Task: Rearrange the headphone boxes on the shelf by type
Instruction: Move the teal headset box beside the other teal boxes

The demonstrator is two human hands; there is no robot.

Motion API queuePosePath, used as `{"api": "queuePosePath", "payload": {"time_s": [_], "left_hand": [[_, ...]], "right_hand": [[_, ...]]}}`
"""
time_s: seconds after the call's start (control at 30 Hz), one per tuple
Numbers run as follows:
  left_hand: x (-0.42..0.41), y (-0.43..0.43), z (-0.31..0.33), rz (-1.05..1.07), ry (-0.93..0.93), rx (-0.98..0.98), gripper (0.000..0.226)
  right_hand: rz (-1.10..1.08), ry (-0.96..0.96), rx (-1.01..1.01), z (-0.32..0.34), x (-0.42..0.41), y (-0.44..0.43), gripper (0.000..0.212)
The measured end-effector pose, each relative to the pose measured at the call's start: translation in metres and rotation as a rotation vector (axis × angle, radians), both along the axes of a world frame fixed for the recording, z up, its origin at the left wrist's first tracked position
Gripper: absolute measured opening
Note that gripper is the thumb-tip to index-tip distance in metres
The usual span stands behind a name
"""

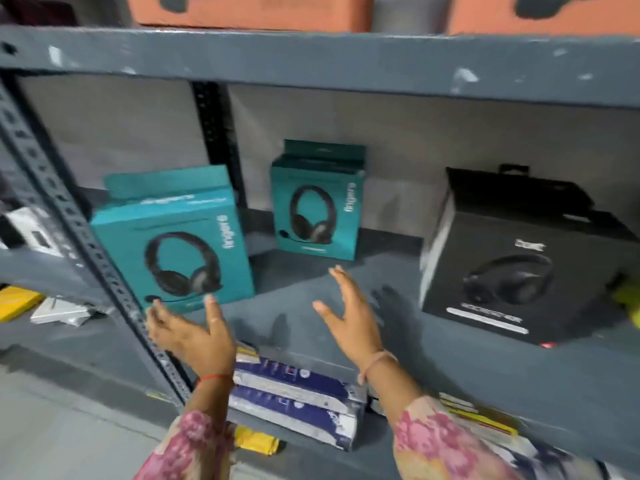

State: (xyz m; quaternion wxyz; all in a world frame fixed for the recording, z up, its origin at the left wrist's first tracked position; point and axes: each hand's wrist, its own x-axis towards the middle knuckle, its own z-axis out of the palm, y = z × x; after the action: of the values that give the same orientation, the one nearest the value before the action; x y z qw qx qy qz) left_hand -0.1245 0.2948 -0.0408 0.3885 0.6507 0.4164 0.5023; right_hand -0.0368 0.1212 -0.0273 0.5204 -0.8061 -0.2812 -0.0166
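A large teal headphone box [173, 247] stands at the left of the grey shelf [311, 306], tilted slightly. A second teal headphone box [317, 209] stands further back in the middle, with another teal box behind it. At the right sits a black headphone box [512, 268]. My left hand [194, 332] is open just below the front teal box, fingers near its lower edge but not gripping it. My right hand [349, 313] is open over the bare shelf between the teal and black boxes, holding nothing.
Orange boxes [249, 10] sit on the shelf above. Blue and white flat packs [294, 400] are stacked on the shelf below, with a yellow packet [256, 443] under them. A perforated upright post [86, 244] stands left. Yellow and white items [20, 301] lie in the neighbouring bay.
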Motion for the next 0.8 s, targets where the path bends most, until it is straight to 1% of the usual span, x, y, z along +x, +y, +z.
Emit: {"api": "queuePosePath", "payload": {"time_s": [0.07, 0.1, 0.17, 0.2, 0.23, 0.3, 0.33, 0.37, 0.47, 0.53, 0.6, 0.67, 0.7, 0.8], "left_hand": [[-0.008, 0.041, 0.005, 0.116, -0.048, -0.087, 0.064], [-0.012, 0.059, 0.007, 0.129, -0.054, -0.131, 0.056], [-0.015, 0.084, 0.008, 0.042, -0.025, -0.177, 0.043], [-0.016, 0.088, 0.009, -0.044, -0.003, -0.190, 0.040], [-0.017, 0.092, 0.009, -0.121, -0.013, -0.219, 0.038], [-0.021, 0.097, 0.015, -0.184, -0.139, -0.288, 0.040], [-0.024, 0.098, 0.020, -0.206, -0.176, -0.309, 0.043], [-0.025, 0.098, 0.028, -0.236, -0.191, -0.327, 0.047], [-0.029, 0.088, 0.050, -0.345, -0.216, -0.399, 0.075], [-0.031, 0.077, 0.058, -0.381, -0.190, -0.349, 0.087], [-0.030, 0.067, 0.060, -0.435, -0.153, -0.282, 0.093], [-0.023, 0.059, 0.057, -0.518, -0.121, -0.241, 0.090], [-0.018, 0.056, 0.054, -0.551, -0.104, -0.223, 0.083], [0.009, 0.043, 0.041, -0.657, -0.043, -0.180, 0.048]], "right_hand": [[0.115, 0.137, 0.000, 0.005, 0.006, 0.052, 0.065], [0.156, 0.224, 0.004, 0.008, 0.009, 0.076, 0.068], [0.200, 0.368, -0.011, 0.013, 0.012, 0.116, 0.071], [0.211, 0.411, -0.013, 0.014, 0.013, 0.129, 0.069], [0.224, 0.438, 0.000, 0.016, 0.013, 0.140, 0.063], [0.203, 0.430, 0.052, 0.018, 0.011, 0.147, 0.040], [0.158, 0.398, 0.069, 0.020, 0.009, 0.144, 0.031], [0.105, 0.361, 0.082, 0.021, 0.007, 0.138, 0.027], [-0.033, 0.272, 0.129, 0.030, 0.001, 0.114, 0.033], [-0.073, 0.235, 0.164, 0.039, -0.004, 0.096, 0.034], [-0.099, 0.232, 0.210, 0.044, -0.007, 0.081, 0.033], [-0.153, 0.210, 0.222, 0.043, -0.008, 0.066, 0.034], [-0.188, 0.200, 0.209, 0.040, -0.008, 0.060, 0.036], [-0.280, 0.230, 0.218, 0.022, 0.002, 0.040, 0.041]]}}
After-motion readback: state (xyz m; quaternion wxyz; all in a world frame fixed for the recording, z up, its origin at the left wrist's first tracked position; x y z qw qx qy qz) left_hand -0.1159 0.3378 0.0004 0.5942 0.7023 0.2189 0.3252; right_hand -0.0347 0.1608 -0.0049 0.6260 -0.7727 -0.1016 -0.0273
